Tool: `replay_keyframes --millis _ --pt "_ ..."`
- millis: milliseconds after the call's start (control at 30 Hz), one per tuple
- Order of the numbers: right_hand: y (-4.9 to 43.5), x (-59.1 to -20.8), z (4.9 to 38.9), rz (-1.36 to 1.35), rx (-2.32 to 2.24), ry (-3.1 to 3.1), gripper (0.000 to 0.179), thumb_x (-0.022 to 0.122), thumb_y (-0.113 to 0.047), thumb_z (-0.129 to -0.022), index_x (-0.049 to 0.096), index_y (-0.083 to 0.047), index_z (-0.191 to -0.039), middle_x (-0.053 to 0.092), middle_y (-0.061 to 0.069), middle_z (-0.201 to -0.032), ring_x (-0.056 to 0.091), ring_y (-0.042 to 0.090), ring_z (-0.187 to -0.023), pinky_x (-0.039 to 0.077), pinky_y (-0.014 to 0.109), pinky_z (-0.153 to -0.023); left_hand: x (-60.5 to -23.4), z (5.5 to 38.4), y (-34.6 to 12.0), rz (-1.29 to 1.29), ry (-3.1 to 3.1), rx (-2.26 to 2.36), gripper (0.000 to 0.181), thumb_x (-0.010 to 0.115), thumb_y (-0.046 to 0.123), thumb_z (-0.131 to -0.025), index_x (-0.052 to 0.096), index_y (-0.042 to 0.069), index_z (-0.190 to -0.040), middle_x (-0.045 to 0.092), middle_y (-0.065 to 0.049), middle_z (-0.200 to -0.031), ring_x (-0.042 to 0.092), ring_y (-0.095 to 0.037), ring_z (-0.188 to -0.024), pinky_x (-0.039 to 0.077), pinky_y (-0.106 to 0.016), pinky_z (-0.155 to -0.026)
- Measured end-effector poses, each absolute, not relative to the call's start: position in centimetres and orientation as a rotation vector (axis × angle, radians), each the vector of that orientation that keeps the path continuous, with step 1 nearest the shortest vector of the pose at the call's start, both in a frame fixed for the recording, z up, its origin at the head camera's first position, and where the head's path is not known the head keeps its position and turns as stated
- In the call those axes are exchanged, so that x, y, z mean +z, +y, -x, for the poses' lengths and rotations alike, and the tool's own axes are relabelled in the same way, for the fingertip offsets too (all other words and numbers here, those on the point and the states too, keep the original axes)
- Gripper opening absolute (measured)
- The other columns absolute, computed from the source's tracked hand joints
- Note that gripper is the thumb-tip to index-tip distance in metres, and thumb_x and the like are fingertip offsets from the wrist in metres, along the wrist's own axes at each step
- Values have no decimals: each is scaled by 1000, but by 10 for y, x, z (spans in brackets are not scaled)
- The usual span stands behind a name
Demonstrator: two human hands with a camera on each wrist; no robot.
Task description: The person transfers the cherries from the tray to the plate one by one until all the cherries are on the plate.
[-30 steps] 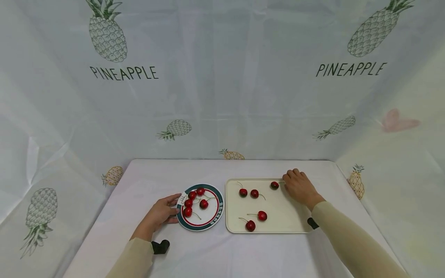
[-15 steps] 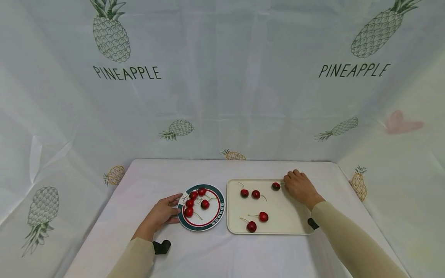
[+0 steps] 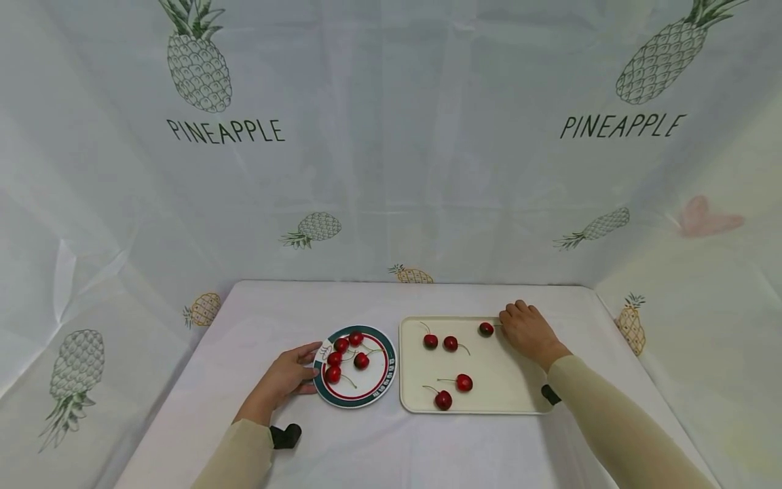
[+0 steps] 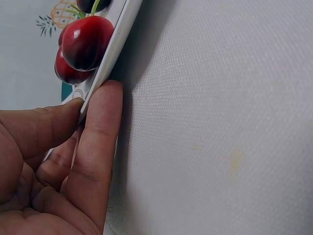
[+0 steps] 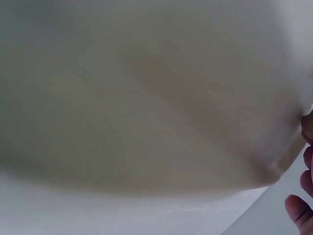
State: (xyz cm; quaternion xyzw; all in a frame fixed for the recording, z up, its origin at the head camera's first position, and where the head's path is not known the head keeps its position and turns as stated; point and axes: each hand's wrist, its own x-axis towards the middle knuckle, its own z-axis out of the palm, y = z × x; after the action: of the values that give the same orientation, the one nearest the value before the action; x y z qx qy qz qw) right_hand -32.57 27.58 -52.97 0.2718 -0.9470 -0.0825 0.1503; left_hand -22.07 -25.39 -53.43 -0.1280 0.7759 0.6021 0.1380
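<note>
In the head view my left hand (image 3: 284, 375) holds the left side of a round white plate (image 3: 374, 378) with a dark green rim and red ring. Several stemmed red cherries (image 3: 334, 375) lie on the plate. The left wrist view shows the thumb over the plate's edge (image 4: 117, 51) and a finger beneath it. My right hand (image 3: 530, 334) grips the far right edge of a cream rectangular tray (image 3: 504, 384). In the right wrist view its fingertips (image 5: 307, 128) meet the tray corner, partly cut off. Several more cherries are scattered on the tray, one dark cherry (image 3: 486, 329) close to that hand.
Plate and tray stand side by side on a table (image 3: 342, 448) with a white cloth, a narrow gap between them. Behind and around the table hangs a pale curtain (image 3: 409, 156) printed with pineapples. Black straps (image 3: 286, 436) sit at both wrists.
Everything shifts slightly right and down in the head view, as if the camera moved. Hands, plate, tray and cherries keep their places relative to each other.
</note>
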Motion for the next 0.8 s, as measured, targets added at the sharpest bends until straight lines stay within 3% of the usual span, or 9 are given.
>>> replay_keyframes --millis 467,800 --pt "276 -518 320 -817 -260 -2659 14 71 -11 -95 61 -2 -95 59 10 -89 51 31 -89 50 43 -77 -532 221 -253 369 2242 1732 65 64 -7 -97 50 11 -158 54 -25 -149 71 -20 -84 67 -40 -75" --pt "235 -501 306 -834 -178 -2554 18 70 -12 -94 56 -5 -84 54 7 -80 47 28 -80 43 37 -67 -530 219 -252 369 2240 1732 65 62 -8 -97 49 11 -158 54 -25 -151 71 -20 -85 67 -39 -75"
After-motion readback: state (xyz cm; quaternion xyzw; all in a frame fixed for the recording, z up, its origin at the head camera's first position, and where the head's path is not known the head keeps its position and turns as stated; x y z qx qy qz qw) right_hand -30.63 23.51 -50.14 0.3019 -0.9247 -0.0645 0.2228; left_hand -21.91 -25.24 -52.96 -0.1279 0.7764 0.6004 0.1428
